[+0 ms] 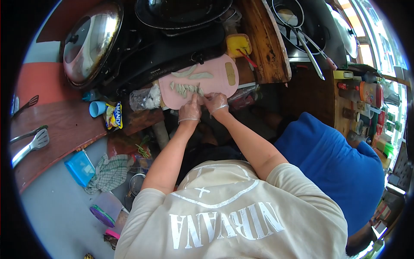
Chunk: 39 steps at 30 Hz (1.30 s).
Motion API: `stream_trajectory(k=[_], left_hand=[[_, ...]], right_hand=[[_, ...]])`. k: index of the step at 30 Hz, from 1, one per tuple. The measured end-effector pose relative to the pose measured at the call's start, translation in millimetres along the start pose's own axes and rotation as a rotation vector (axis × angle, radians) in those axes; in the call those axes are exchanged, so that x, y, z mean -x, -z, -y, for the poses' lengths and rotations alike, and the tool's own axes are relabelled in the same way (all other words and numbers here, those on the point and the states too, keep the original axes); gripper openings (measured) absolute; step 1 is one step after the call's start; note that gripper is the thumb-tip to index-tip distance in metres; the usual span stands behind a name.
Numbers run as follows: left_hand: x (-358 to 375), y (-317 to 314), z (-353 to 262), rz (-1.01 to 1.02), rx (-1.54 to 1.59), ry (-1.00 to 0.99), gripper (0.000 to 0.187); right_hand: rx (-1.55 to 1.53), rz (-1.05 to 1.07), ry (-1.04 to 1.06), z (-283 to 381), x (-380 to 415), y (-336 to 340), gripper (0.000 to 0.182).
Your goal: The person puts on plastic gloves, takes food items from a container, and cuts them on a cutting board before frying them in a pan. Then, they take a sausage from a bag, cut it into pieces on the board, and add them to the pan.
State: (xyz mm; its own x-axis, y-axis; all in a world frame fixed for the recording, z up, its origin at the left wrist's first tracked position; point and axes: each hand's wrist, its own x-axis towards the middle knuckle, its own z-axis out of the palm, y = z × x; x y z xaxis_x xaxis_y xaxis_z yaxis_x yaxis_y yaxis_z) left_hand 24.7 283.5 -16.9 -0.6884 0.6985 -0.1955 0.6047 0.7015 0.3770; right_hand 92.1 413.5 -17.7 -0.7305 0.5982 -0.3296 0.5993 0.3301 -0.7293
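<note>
Both hands wear clear plastic gloves and meet at the near edge of a pink cutting board [172,100]. My left hand [190,110] is closed, its fingertips at the cut pale green pieces [183,89]; what they pinch is too small to name. Close beside it, my right hand [215,103] has its fingers curled together around something I cannot make out. A thin dark edge shows between the hands, among the pieces. Longer pale green strips [201,75] lie farther up the board.
Behind the board stands a black stove [172,56] carrying a large dark pan [183,15]. A yellow tub [238,45] with a red-handled utensil sits at the board's far right. Left are a plastic bag [144,98], blue cup [97,108] and yellow packet [114,115]. A person in blue [330,164] is close on the right.
</note>
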Motion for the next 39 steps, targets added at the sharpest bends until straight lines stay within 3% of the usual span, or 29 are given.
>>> stream_trajectory(k=[2,4,7,11,14,17,19,20,22,25,29,31,34,37,39], left_hand=[[3,8,-3,-0.023,0.047,0.023,0.045],[13,10,-9,-0.102,0.072,-0.006,0.033],[16,0,-11,0.002,-0.061,0.000,0.030],[7,-11,-6,-0.035,-0.089,-0.006,0.030],[6,4,-7,-0.150,0.120,-0.006,0.032],[25,10,-14,-0.219,0.216,0.044,0.030],[30,1,-18,-0.176,0.239,-0.140,0.030],[28,-2,-22,-0.053,0.165,-0.130,0.030],[19,-7,-26,-0.032,0.106,-0.070,0.031],[-1,-8,-23,-0.013,0.036,0.062,0.033],[-14,12,-19,-0.062,0.065,0.218,0.041],[-17,22,-22,-0.010,0.075,0.226,0.043],[-22,27,-27,0.006,0.078,0.173,0.046],[-30,18,-33,-0.024,0.072,0.058,0.046],[-35,6,-32,0.106,-0.099,0.006,0.044]], right_hand=[[-0.097,0.064,-0.086,-6,-4,1,0.027],[-0.084,0.013,0.005,-12,-10,-2,0.028],[-0.068,0.010,0.079,-17,-13,-2,0.028],[0.018,-0.026,0.139,-14,-14,2,0.030],[-0.089,0.086,0.024,-1,-18,22,0.031],[0.111,-0.018,0.091,8,-31,40,0.028],[0.185,-0.250,0.193,8,-54,38,0.026],[0.182,-0.249,0.197,10,-66,38,0.026],[0.261,0.081,0.111,15,-85,41,0.035],[0.303,0.182,-0.028,21,-95,45,0.032],[0.279,0.282,-0.016,6,-67,56,0.030],[-0.477,0.247,-0.416,-6,-43,46,0.028],[-0.726,0.130,-0.445,-21,-35,22,0.025],[-0.556,0.208,-0.374,-22,-36,29,0.034],[-0.560,0.246,-0.362,-30,-40,25,0.034]])
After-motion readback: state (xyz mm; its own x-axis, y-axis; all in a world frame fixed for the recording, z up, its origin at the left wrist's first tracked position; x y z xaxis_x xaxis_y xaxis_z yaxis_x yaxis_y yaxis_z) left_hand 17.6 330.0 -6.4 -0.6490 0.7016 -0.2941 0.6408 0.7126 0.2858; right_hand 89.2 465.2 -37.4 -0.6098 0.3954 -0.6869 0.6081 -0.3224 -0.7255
